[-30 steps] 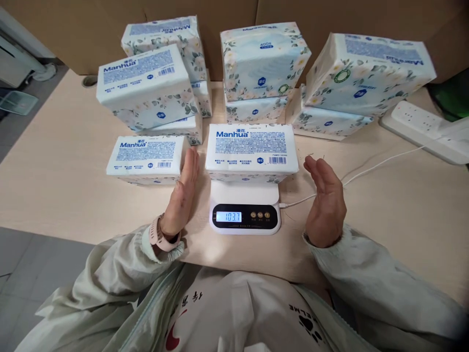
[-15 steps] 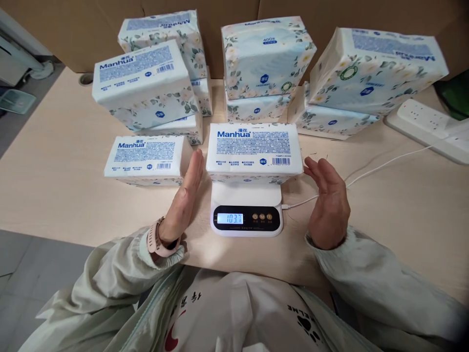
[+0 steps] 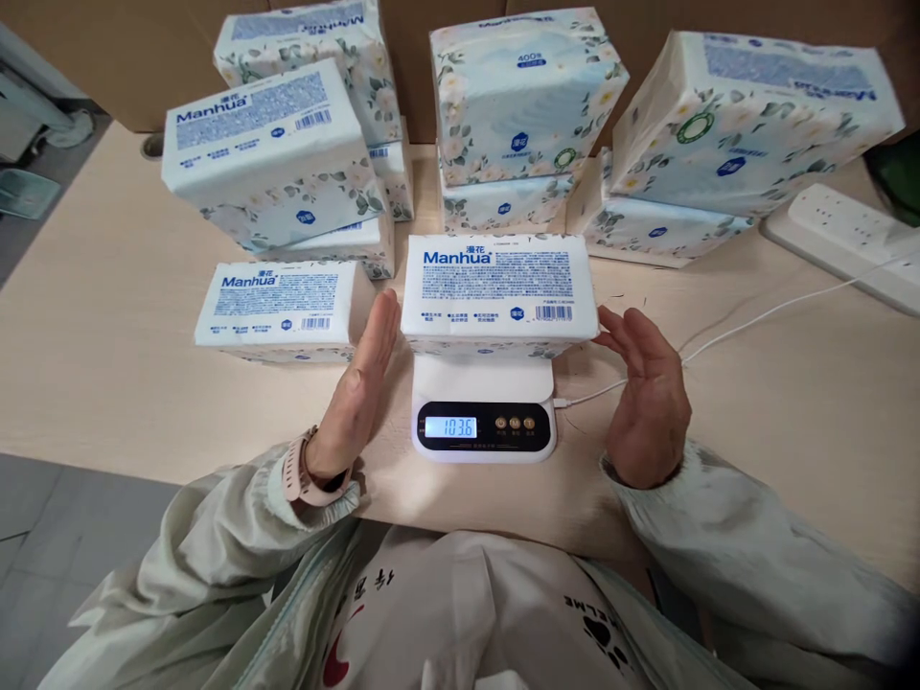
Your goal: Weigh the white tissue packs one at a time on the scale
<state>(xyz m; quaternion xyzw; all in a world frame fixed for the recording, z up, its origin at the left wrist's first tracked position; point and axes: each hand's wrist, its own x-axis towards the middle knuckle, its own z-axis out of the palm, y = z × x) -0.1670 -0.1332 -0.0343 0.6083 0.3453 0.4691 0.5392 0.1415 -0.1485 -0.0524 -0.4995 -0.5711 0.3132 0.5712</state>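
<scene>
A white and blue pack of tissues (image 3: 498,292) marked "Manhua" rests on a white digital scale (image 3: 483,380), whose lit display (image 3: 450,427) reads about 103.6. My left hand (image 3: 357,393) is held upright just left of that pack, palm inward, fingers straight and holding nothing. On the other side my right hand (image 3: 645,398) stands open, fingers slightly bent, its fingertips close to the pack's right end; whether they touch it I cannot tell. Left of my left hand lies another tissue pack (image 3: 277,302) on the table.
Stacked tissue packs stand behind: a left group (image 3: 265,158), a middle stack (image 3: 528,105) and a right stack (image 3: 747,129). A white power strip (image 3: 826,230) lies at the right, and a white cable (image 3: 762,321) runs to the scale. Cardboard (image 3: 417,67) closes off the back.
The display has gone from about 103.7 to 103.6. My view has shifted slightly closer to the packs; both hands stay in nearly the same place, open.
</scene>
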